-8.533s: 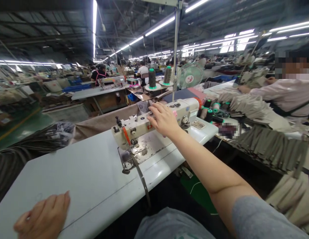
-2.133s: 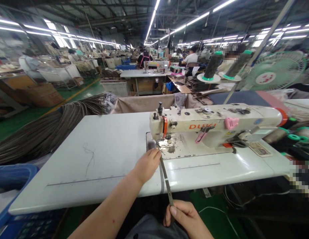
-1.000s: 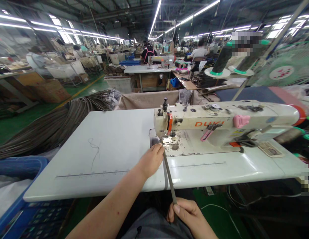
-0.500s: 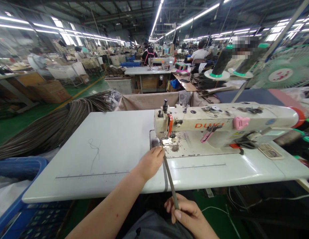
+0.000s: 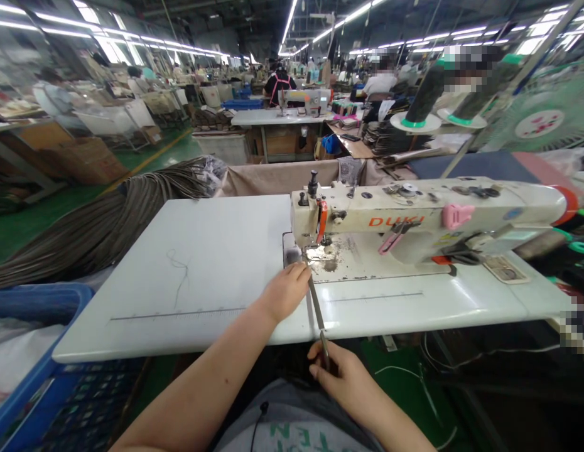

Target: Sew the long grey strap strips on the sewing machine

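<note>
A narrow grey-brown fabric strip (image 5: pixel 316 304) runs from beside the presser foot of the sewing machine (image 5: pixel 428 216) toward the table's front edge. My left hand (image 5: pixel 287 292) lies close in front of the needle area, its fingers closed together on the strip's far part; the fingertips partly hide it. Below the front edge, my right hand (image 5: pixel 341 373) pinches the strip's near part between thumb and fingers. Near that edge the strip bends or twists, and its lower end is hidden by the hand.
The white sewing table (image 5: pixel 216 251) bears a loose thread (image 5: pixel 183 276) and a printed ruler line. A blue crate (image 5: pixel 80 307) stands at left, with a heap of long dark strips (image 5: pixel 94 220) behind. Thread cones (image 5: pixel 424 97) and a fan (image 5: pixel 539 123) stand at right.
My right hand has moved slightly up and nearer the table edge, and the strip, straight before, now bends there. My left hand stays by the needle. The camera view has tilted down slightly.
</note>
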Demonstrator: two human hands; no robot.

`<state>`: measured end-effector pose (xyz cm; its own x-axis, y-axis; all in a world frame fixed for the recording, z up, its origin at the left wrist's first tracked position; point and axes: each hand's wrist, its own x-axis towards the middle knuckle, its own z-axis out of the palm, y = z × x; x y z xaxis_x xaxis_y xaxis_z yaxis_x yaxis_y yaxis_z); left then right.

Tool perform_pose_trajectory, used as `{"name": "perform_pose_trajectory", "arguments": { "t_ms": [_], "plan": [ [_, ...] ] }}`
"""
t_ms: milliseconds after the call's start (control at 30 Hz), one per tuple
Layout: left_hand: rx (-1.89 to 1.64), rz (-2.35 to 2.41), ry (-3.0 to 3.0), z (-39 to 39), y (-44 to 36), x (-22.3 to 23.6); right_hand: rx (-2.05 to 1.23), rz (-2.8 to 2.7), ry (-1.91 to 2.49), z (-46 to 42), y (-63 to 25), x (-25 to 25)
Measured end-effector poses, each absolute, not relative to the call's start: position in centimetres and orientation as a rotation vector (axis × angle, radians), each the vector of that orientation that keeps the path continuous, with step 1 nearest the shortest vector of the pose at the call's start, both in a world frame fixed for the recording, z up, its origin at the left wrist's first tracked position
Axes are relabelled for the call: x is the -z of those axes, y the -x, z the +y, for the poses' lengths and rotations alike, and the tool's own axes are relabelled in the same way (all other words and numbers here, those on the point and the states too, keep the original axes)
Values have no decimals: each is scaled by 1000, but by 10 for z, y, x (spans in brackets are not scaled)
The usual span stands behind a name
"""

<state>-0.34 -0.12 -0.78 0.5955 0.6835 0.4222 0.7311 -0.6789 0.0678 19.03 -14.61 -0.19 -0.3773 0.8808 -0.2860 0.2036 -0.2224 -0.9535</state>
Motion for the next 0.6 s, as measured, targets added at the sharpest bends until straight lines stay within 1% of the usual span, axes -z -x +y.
{"name": "perform_pose_trajectory", "arguments": {
  "t_ms": [67, 200, 300, 367, 500, 600],
  "plan": [
    [626, -1200, 2699, -1, 4, 8, -1512, -1666, 1483, -150, -191, 12],
    [624, -1220, 2704, -1, 3, 9, -1434, -1782, 1516, -162, -189, 27],
    [610, -1223, 2687, -2, 2, 8, -1370, -1777, 1532, -165, -185, 25],
    [601, -1218, 2672, -2, 2, 8, -1412, -1765, 1435, -162, -183, 17],
    [596, -1219, 2686, -2, 3, 7, -1658, -1609, 1152, -149, -185, -6],
    [569, -1214, 2686, -2, 3, 7, -1624, -1570, 1104, -143, -191, -19]
  ]
}}
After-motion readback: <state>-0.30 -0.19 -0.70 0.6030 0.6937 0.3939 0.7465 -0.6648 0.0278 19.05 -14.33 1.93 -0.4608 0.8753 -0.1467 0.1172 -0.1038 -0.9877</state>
